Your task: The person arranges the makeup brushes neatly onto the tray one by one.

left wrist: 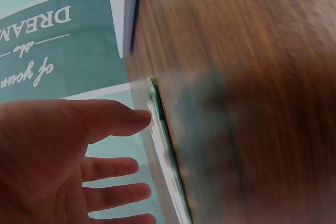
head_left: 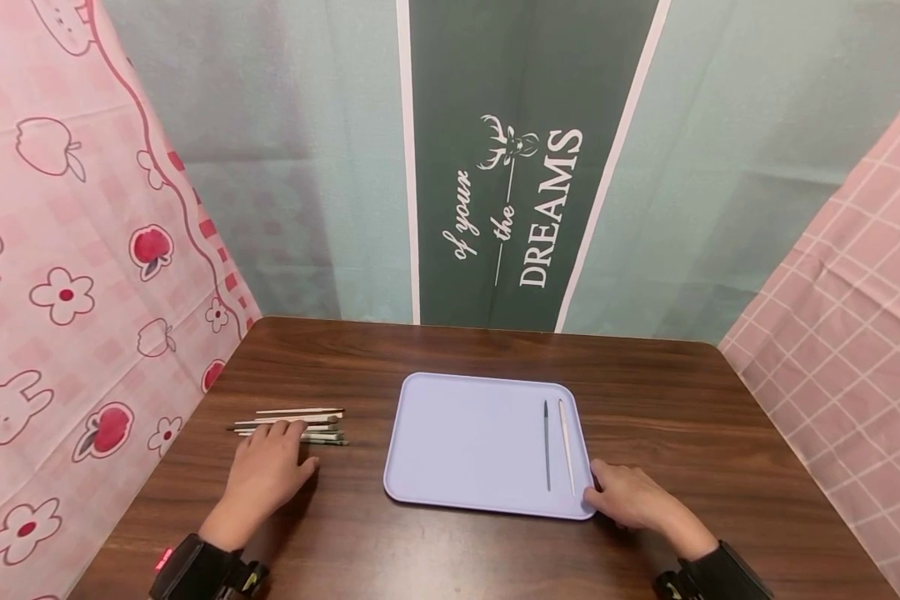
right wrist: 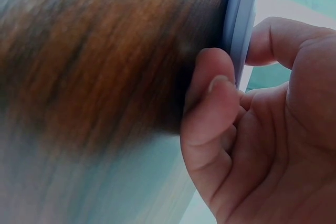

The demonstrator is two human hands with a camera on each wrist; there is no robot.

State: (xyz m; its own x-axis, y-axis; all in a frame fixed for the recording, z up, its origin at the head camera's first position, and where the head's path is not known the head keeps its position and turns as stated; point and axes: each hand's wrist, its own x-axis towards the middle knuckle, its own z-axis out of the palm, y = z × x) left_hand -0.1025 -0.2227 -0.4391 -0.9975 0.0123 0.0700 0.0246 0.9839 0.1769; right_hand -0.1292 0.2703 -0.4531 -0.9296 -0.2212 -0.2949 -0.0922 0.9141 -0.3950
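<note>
Several thin paintbrushes (head_left: 332, 436) lie in a loose bundle at the left of the table. Over their near side rests my left hand (head_left: 265, 473), its fingers extended and the thumb apart; whether the fingertips touch the brushes is unclear. In the left wrist view, the fingers (left wrist: 113, 198) are spread beside the brushes (left wrist: 169, 161). A pale lavender tray (head_left: 465, 442) lies mid-table, bearing a dark paintbrush (head_left: 547, 450) and a slim white one (head_left: 567, 450) along its right side. My right hand (head_left: 633, 497) pinches the tray's near right corner, thumb above the rim and fingers curled below.
The brown wooden table (head_left: 330, 550) ends at the back against a green curtain (head_left: 495, 250) with printed lettering. Patterned pink cloth (head_left: 67, 333) hangs at the left, and checked pink cloth (head_left: 855, 292) at the right.
</note>
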